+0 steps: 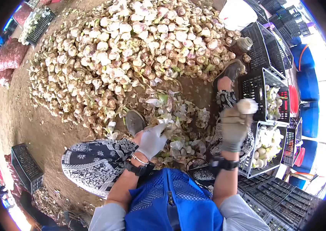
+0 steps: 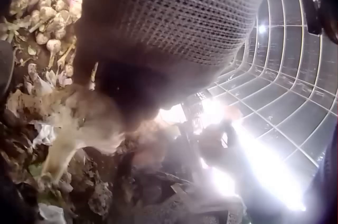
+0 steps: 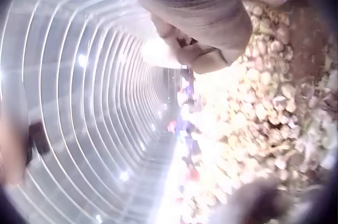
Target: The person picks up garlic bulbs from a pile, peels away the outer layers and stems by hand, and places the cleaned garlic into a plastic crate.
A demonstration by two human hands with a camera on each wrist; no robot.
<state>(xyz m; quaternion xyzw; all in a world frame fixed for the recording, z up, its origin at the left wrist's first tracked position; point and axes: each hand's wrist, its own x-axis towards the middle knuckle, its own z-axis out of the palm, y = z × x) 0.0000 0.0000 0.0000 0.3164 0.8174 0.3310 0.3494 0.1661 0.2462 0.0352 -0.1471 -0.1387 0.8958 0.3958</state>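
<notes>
My gloved right hand [image 1: 233, 129] is raised over the right knee, blurred, and grips a peeled white garlic bulb [image 1: 247, 106] at its fingertips. The right wrist view shows the curled gloved fingers [image 3: 208, 57] beside that overexposed bulb. Low between the knees, my gloved left hand [image 1: 151, 142] is over loose garlic skins [image 1: 176, 117]. In the left wrist view, its fingers, in shadow, hold a pale garlic bulb [image 2: 87, 121] with its stem pointing down; the head view mostly hides this bulb behind the hand.
A large heap of garlic bulbs [image 1: 132, 50] covers the ground in front. At the right, a crate [image 1: 249, 161] holds trimmed white garlic, with another black crate [image 1: 253, 92] beyond it. A glass jar [image 1: 244, 44] stands near the right shoe [image 1: 230, 71]. An overturned black crate [image 1: 26, 167] lies at left.
</notes>
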